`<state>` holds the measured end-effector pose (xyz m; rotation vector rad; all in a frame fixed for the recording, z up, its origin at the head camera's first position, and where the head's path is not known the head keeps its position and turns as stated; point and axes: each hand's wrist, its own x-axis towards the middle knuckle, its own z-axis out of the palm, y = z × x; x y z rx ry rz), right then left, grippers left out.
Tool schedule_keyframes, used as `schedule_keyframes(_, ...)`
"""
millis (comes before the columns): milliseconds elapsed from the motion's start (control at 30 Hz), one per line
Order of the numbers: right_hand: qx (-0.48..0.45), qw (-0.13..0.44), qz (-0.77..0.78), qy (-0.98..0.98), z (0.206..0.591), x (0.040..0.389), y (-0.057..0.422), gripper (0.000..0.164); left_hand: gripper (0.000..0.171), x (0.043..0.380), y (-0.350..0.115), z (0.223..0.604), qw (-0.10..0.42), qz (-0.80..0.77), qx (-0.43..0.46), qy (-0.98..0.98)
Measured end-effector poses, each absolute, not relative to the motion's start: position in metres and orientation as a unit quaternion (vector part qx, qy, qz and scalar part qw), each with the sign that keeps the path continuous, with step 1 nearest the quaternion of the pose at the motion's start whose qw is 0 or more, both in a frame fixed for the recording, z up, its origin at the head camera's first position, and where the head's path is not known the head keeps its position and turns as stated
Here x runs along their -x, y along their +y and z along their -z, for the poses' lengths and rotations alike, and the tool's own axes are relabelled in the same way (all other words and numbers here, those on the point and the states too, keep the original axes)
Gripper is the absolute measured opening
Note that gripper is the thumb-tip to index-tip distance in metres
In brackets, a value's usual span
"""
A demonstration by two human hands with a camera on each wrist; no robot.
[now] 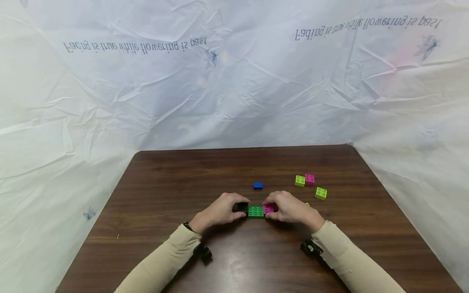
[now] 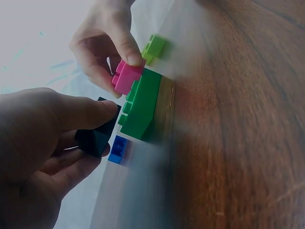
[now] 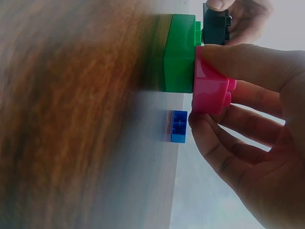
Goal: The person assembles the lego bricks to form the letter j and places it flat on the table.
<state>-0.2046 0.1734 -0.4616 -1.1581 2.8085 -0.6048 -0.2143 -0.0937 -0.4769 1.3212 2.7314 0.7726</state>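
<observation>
A green brick [image 1: 255,211] stands studs up on the table between both hands. My left hand [image 1: 223,208] pinches a black brick [image 2: 97,136] between thumb and fingers, raised just over the green brick's left end; a narrow gap shows in the left wrist view. On the right, a pink brick [image 3: 209,95] sits on the green brick's right end, its studs facing up. My right hand [image 1: 291,207] grips that pink brick by its near and far sides. Behind the green brick lies a small blue brick [image 1: 258,186], touched by neither hand.
Toward the back right, a lime brick [image 1: 299,180] lies beside another pink brick [image 1: 309,179]. A second lime brick [image 1: 321,193] is nearer. Something lime shows partly behind my right hand. The brown table [image 1: 176,175] ends at white sheeting [image 1: 220,101].
</observation>
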Motion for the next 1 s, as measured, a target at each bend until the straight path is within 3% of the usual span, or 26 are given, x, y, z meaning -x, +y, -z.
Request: schedule_keyframes(1000, 0.374, 0.026, 0.197, 0.906, 0.462, 0.204, 0.176, 0.033, 0.040, 0.215, -0.080, 0.482, 0.024, -0.253, -0.413, 0.875)
